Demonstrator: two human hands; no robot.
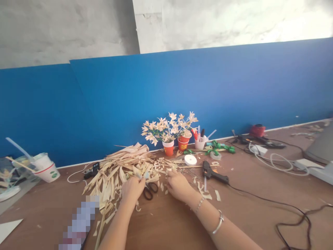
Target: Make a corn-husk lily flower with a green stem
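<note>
My left hand (133, 189) is closed at the edge of a heap of dried husk strips (110, 180). Something small and pale shows at its fingertips, too unclear to name. Just right of that hand lie scissors (149, 191), their dark handle loops towards me and their blades hidden. My right hand (179, 184) is low over the table with its fingers pinched together. A tiny pale bit shows by its fingertips, and I cannot make out what it is. Small husk scraps (166, 191) are strewn between the two hands.
Pale artificial flowers (169, 128) stand in red paper cups (168, 150) by the blue partition (117, 104). A white tape roll (190, 159), green tape (221, 147) and a glue gun (214, 173) with a trailing cord lie to the right. Paper cups (47, 172) stand left.
</note>
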